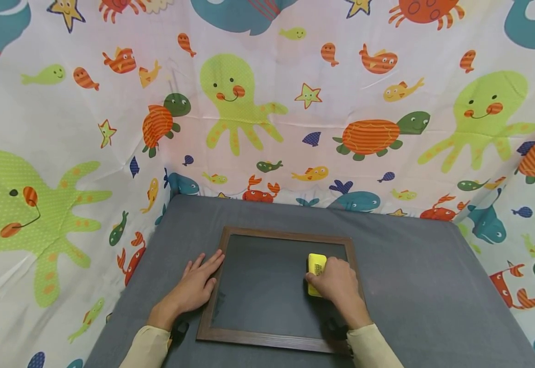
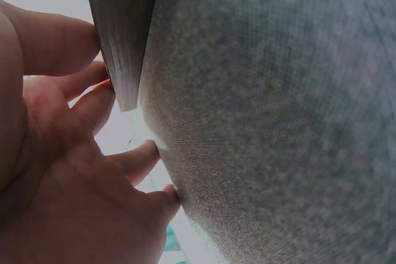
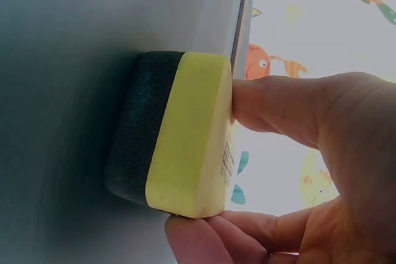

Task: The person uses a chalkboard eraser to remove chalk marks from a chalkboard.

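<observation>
A chalkboard [image 1: 267,291] with a brown wooden frame lies flat on the grey cloth. My right hand [image 1: 339,282] grips a yellow board eraser [image 1: 317,263] over the right part of the board. In the right wrist view the eraser's dark felt [image 3: 142,128] faces the board surface, with the thumb on one side and fingers at the other. My left hand [image 1: 195,284] rests at the board's left edge with fingers extended. Seen from the left wrist, thumb and fingers touch the wooden frame [image 2: 122,41], while two other fingertips lie on the cloth.
Grey cloth [image 1: 423,276] covers the table around the board. A white curtain [image 1: 295,148] printed with sea animals hangs behind the table and along both sides. Faint pale smudges show at the board's left side.
</observation>
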`<move>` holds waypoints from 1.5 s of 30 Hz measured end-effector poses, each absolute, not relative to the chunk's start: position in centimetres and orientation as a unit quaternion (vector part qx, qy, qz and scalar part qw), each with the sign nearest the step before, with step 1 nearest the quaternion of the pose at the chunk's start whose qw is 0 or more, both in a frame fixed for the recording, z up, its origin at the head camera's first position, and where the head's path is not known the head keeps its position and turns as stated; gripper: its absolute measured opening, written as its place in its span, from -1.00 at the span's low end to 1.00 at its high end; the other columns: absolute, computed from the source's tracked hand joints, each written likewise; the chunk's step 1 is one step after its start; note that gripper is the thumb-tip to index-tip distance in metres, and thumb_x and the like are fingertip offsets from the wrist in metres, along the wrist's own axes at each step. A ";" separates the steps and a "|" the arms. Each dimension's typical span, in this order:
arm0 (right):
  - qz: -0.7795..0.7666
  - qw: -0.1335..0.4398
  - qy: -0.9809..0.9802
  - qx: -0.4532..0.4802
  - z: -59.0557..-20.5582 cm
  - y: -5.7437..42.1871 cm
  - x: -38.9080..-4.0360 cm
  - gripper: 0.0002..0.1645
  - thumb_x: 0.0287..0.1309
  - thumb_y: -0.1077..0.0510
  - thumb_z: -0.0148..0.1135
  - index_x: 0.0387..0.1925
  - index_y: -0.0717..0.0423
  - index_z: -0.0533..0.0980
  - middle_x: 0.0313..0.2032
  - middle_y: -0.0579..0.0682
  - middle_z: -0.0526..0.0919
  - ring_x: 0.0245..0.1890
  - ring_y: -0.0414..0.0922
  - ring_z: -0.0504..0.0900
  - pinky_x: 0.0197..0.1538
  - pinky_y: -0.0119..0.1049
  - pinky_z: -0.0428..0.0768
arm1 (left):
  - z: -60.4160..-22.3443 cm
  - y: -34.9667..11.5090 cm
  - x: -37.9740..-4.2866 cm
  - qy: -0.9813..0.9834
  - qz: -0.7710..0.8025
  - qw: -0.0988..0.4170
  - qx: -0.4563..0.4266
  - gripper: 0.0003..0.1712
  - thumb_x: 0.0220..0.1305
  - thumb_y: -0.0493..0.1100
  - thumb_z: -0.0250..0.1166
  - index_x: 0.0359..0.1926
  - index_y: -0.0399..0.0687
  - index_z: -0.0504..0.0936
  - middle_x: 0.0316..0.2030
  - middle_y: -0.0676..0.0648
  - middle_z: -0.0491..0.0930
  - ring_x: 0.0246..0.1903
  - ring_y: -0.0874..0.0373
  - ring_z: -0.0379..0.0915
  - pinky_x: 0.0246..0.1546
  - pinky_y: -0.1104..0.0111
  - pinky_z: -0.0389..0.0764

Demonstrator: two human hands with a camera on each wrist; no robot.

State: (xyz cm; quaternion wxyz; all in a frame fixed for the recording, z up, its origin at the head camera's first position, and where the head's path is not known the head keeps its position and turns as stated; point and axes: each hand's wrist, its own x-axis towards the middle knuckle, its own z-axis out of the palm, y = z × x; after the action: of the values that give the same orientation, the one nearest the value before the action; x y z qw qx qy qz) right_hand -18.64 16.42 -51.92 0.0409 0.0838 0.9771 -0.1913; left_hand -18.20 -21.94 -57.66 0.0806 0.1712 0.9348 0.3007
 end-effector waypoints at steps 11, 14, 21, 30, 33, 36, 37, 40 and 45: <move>-0.192 0.046 0.977 0.080 -51.5 17.4 -18.5 -0.34 0.14 -0.20 0.60 -0.19 0.33 0.60 -0.41 0.12 0.61 -0.43 0.02 0.60 -0.38 -0.06 0.64 | -57.7 -22.0 -18.2 0.935 0.301 0.077 0.172 -0.23 0.64 -0.28 0.16 0.75 -0.05 0.17 0.77 -0.06 0.03 0.73 -0.44 -0.20 0.58 -0.53 -0.24; -0.192 0.044 0.977 0.083 -51.6 17.8 -18.5 -0.34 0.13 -0.22 0.60 -0.21 0.31 0.60 -0.43 0.11 0.61 -0.44 0.01 0.60 -0.40 -0.07 0.63 | -57.7 -22.1 -18.2 0.934 0.303 0.078 0.171 -0.22 0.65 -0.28 0.16 0.76 -0.05 0.16 0.77 -0.07 0.02 0.73 -0.43 -0.22 0.58 -0.52 -0.25; -0.188 0.049 0.976 0.095 -51.5 18.5 -18.5 -0.35 0.13 -0.21 0.60 -0.21 0.31 0.60 -0.43 0.11 0.60 -0.45 0.02 0.59 -0.40 -0.09 0.60 | -57.6 -21.9 -18.0 0.933 0.308 0.068 0.174 -0.23 0.63 -0.31 0.17 0.74 -0.08 0.20 0.76 -0.09 0.06 0.72 -0.45 -0.18 0.56 -0.55 -0.23; -0.187 0.063 0.974 0.110 -51.2 19.6 -18.3 -0.31 0.13 -0.22 0.58 -0.18 0.35 0.59 -0.40 0.14 0.60 -0.43 0.05 0.60 -0.41 -0.10 0.59 | -57.4 -21.9 -18.0 0.932 0.312 0.071 0.170 -0.23 0.63 -0.30 0.17 0.75 -0.07 0.19 0.76 -0.10 0.06 0.72 -0.45 -0.19 0.57 -0.54 -0.24; -0.189 0.067 0.973 0.114 -51.2 20.1 -18.3 -0.30 0.13 -0.23 0.58 -0.17 0.36 0.59 -0.40 0.15 0.60 -0.42 0.05 0.60 -0.41 -0.10 0.58 | -57.5 -21.9 -18.1 0.933 0.308 0.079 0.168 -0.22 0.64 -0.28 0.16 0.76 -0.04 0.17 0.77 -0.06 0.02 0.73 -0.42 -0.22 0.59 -0.52 -0.27; -0.189 0.068 0.973 0.117 -51.2 20.5 -18.2 -0.29 0.14 -0.23 0.58 -0.17 0.37 0.58 -0.41 0.15 0.60 -0.42 0.05 0.59 -0.41 -0.11 0.58 | -57.7 -21.8 -18.2 0.934 0.306 0.080 0.169 -0.22 0.65 -0.27 0.15 0.76 -0.04 0.16 0.77 -0.05 0.01 0.74 -0.42 -0.22 0.58 -0.52 -0.27; -0.189 0.069 0.973 0.118 -51.2 20.5 -18.2 -0.29 0.14 -0.23 0.58 -0.17 0.37 0.58 -0.40 0.15 0.60 -0.42 0.06 0.59 -0.41 -0.11 0.58 | -57.7 -21.8 -18.2 0.934 0.306 0.080 0.169 -0.22 0.65 -0.27 0.15 0.76 -0.03 0.16 0.77 -0.05 0.02 0.74 -0.42 -0.22 0.58 -0.52 -0.27; -0.187 0.068 0.973 0.118 -51.3 20.7 -18.2 -0.29 0.15 -0.23 0.57 -0.17 0.37 0.58 -0.40 0.16 0.59 -0.41 0.06 0.59 -0.41 -0.11 0.58 | -57.7 -21.8 -18.2 0.933 0.307 0.079 0.170 -0.22 0.65 -0.27 0.15 0.76 -0.03 0.16 0.77 -0.05 0.02 0.73 -0.42 -0.22 0.58 -0.53 -0.26; -0.186 0.068 0.973 0.120 -51.3 20.6 -18.2 -0.30 0.15 -0.22 0.57 -0.18 0.36 0.58 -0.41 0.15 0.59 -0.42 0.05 0.59 -0.41 -0.11 0.57 | -57.7 -21.8 -18.2 0.932 0.308 0.080 0.172 -0.22 0.66 -0.26 0.15 0.76 -0.03 0.15 0.77 -0.04 0.00 0.73 -0.42 -0.22 0.57 -0.54 -0.26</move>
State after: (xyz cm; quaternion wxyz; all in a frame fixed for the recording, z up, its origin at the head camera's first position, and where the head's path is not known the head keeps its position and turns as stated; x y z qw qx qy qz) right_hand -18.20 20.63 -51.26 0.0683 0.1202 0.9728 -0.1857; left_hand -18.25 -21.84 -57.66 0.0800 0.1720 0.9324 0.3075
